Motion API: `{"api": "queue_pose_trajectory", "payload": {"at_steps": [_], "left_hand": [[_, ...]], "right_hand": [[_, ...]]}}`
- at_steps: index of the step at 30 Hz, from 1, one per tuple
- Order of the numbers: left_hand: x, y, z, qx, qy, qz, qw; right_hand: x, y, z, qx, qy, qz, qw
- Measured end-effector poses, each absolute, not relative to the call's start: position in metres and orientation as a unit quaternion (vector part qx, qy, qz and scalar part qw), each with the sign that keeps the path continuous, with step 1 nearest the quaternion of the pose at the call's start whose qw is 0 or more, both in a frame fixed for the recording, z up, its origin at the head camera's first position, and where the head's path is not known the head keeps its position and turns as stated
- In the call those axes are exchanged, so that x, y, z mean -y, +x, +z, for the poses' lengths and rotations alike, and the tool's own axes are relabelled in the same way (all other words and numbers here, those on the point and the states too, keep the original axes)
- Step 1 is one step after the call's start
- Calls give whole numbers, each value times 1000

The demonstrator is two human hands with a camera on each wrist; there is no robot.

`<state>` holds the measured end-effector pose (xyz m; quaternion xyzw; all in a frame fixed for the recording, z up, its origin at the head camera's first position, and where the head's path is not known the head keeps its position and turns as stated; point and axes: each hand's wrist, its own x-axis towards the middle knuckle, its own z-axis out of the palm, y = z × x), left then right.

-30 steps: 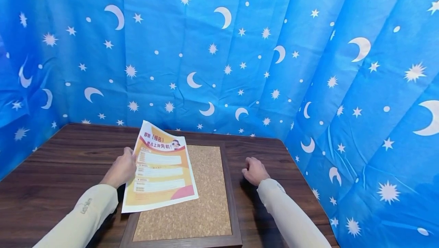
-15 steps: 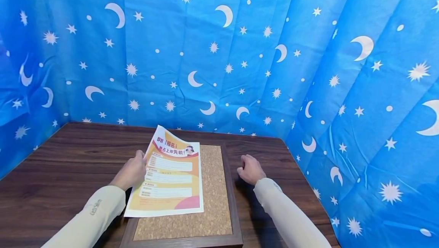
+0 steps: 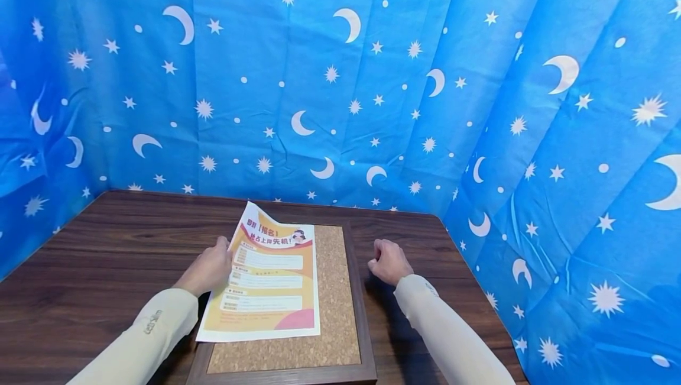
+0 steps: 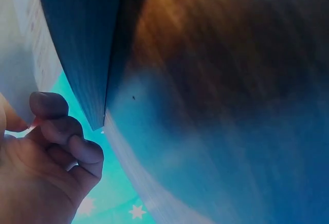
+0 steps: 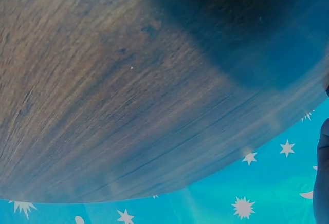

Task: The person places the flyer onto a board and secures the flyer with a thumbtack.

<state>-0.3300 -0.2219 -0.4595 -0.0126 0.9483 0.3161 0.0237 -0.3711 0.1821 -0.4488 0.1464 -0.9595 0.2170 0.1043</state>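
In the head view, my left hand (image 3: 209,268) pinches the left edge of a printed paper flyer (image 3: 268,285) in yellow, orange and pink. The flyer lies over the left part of a brown-framed cork board (image 3: 339,302), its upper left corner bent upward. In the left wrist view, the curled fingers (image 4: 54,106) grip the sheet's edge (image 4: 41,44) beside the board's dark frame (image 4: 82,44). To the right of the board, my right hand (image 3: 391,262) is over the table, fingers loosely curled around nothing. Only a sliver of that hand (image 5: 322,167) enters the right wrist view.
The dark wood-grain table (image 3: 106,249) extends on both sides of the board. Blue curtains (image 3: 239,77) with white moons and stars hang behind the table and along its left and right sides.
My left hand has brought the flyer rightward and slightly lower, over more of the cork board. My right hand has drawn a little toward the board and now stays still.
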Motion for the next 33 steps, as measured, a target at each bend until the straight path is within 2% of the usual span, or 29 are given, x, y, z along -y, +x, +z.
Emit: {"api": "queue_pose_trajectory", "payload": {"at_steps": [19, 26, 33], "left_hand": [[216, -324, -458, -958, 17, 285, 6], [214, -321, -458, -959, 21, 284, 3], [210, -320, -456, -959, 35, 280, 1]], "right_hand": [[-182, -374, -448, 961, 158, 203, 100], [-177, -377, -444, 951, 182, 214, 128], [-168, -379, -439, 946, 189, 228, 134]]}}
